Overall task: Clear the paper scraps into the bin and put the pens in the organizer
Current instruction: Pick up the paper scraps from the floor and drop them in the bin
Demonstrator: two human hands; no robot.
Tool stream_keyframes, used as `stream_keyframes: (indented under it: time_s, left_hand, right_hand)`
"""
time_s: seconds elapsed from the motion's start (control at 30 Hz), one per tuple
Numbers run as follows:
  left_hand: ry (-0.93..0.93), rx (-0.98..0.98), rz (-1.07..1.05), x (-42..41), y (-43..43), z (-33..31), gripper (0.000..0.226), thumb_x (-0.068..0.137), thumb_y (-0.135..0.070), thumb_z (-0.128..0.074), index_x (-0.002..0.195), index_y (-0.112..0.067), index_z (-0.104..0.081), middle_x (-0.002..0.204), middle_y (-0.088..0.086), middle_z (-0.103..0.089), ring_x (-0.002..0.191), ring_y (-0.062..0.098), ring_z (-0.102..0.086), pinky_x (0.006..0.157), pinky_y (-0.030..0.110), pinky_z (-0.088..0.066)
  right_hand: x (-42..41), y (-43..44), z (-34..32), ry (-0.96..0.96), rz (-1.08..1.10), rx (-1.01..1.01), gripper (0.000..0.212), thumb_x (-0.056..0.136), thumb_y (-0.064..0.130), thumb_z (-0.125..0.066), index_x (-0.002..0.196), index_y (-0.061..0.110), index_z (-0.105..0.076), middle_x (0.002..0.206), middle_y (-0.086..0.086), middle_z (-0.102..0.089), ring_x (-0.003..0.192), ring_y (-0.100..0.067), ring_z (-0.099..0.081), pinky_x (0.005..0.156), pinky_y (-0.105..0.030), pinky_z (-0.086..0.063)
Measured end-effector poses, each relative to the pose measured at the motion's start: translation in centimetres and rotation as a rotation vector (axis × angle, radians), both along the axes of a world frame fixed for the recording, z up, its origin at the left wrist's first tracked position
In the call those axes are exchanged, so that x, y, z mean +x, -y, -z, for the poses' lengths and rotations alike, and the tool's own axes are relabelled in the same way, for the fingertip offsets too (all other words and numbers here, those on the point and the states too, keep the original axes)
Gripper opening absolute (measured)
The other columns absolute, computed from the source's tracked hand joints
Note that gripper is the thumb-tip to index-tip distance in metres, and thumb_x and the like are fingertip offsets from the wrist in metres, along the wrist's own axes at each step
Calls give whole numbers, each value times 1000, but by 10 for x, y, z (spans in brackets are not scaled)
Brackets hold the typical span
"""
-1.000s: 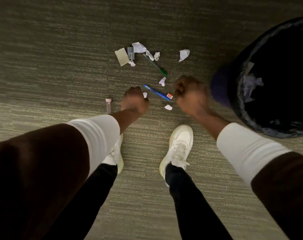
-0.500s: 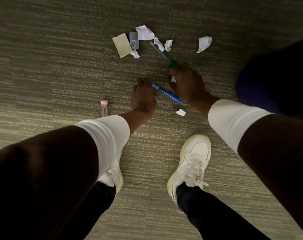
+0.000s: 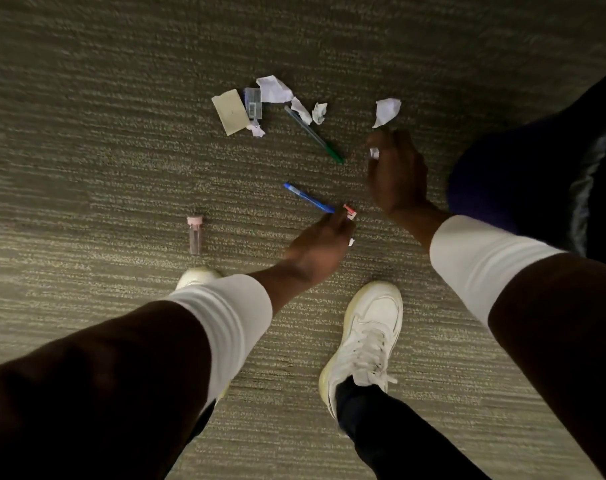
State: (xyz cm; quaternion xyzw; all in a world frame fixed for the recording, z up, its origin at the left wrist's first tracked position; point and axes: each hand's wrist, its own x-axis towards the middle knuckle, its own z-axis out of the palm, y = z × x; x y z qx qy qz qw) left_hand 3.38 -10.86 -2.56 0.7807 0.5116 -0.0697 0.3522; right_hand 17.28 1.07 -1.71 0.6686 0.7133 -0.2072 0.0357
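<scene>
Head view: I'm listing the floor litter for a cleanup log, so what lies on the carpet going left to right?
In order: pink-capped vial → tan card → blue pen → red-and-white scrap → lone white paper scrap → dark bin. The green pen is left out: it overlaps the blue pen's span.

Carpet (image 3: pixel 104 150): open to the left, past the vial (image 3: pixel 194 235). Centre: bare strip between blue pen (image 3: pixel 308 198) and green pen (image 3: pixel 313 135). Far side: card (image 3: pixel 231 111) and paper scraps (image 3: pixel 275 89) crowded, touching. Right: bin (image 3: pixel 495 181) blocks; right hand (image 3: pixel 398 171), gripping a small scrap (image 3: pixel 374 153), fills the gap beside it. Near: shoe (image 3: pixel 367 334).
</scene>
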Motion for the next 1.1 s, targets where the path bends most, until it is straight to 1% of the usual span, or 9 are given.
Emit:
stream_keyframes:
  time_s: [0.07, 0.17, 0.27, 0.4, 0.57, 0.67, 0.77, 0.87, 1.1]
  left_hand:
    - [-28, 44, 101, 6, 6, 9, 51, 95, 1, -28, 137, -2, -56, 165, 26, -34, 125, 41, -64, 86, 52, -62]
    - [-54, 59, 254, 7, 12, 23, 38, 98, 2, -39, 133, -3, -54, 164, 27, -33, 124, 42, -64, 75, 54, -65]
    - [-72, 121, 326, 2, 17, 31, 37, 95, 2, -36, 125, 0, -58, 152, 29, -50, 116, 41, -68, 65, 48, -65]
    - [-90, 160, 339, 0, 19, 45, 39, 101, 1, -33, 136, 2, -50, 155, 29, -42, 131, 41, -59, 84, 51, -64]
    - [-120, 116, 343, -1, 13, 40, 35, 99, 4, -36, 130, 7, -52, 150, 33, -40, 128, 45, -58, 90, 54, -62]
    - [-160, 97, 423, -2, 15, 28, 34, 101, 5, -42, 133, 12, -49, 149, 36, -41, 141, 47, -46, 110, 53, -51]
    - [-180, 68, 284, -7, 18, -3, 37, 96, 1, -58, 132, 1, -58, 152, 25, -48, 123, 33, -65, 91, 45, -63]
    - [-170, 46, 231, -11, 19, -36, 36, 92, 0, -64, 127, -5, -62, 141, 17, -55, 111, 28, -68, 75, 43, -64]
    - [-130, 54, 99, -5, 8, -112, 28, 97, -10, -68, 125, -8, -65, 127, 13, -63, 115, 30, -64, 90, 42, -61]
  right_hand:
    - [3, -14, 6, 59, -27, -2, 47, 99, 9, -53, 146, 12, -51, 136, -23, -54, 117, -44, -60, 93, -51, -53]
    - [5, -32, 18, 80, -121, 5, 49, 103, 20, -51, 152, 21, -46, 147, -16, -51, 122, -34, -58, 102, -47, -51]
    - [3, -44, 30, 63, -102, 26, 45, 107, 31, -51, 151, 25, -45, 151, -10, -52, 132, -29, -56, 113, -43, -46]
    - [6, -51, 33, 134, -189, -35, 49, 102, 6, -47, 151, 9, -47, 147, -29, -46, 124, -51, -56, 98, -55, -50]
    - [2, -49, 34, 126, -30, 21, 33, 109, 14, -51, 140, 3, -55, 141, -22, -56, 127, -34, -61, 103, -43, -55]
    - [8, -41, 27, 109, -1, -23, 32, 105, 12, -59, 136, 3, -62, 137, -21, -61, 126, -34, -62, 104, -41, -54]
    - [11, -19, 8, 90, 51, -36, 26, 102, 12, -64, 127, 4, -68, 131, -19, -65, 121, -34, -66, 99, -41, -56]
    - [10, 18, -26, 41, 105, -77, 22, 101, 16, -63, 119, 7, -70, 125, -16, -66, 114, -34, -67, 92, -40, -52]
    - [10, 89, -122, -137, 314, -62, 20, 92, 18, -71, 112, 19, -70, 117, -10, -67, 100, -33, -70, 79, -41, -58]
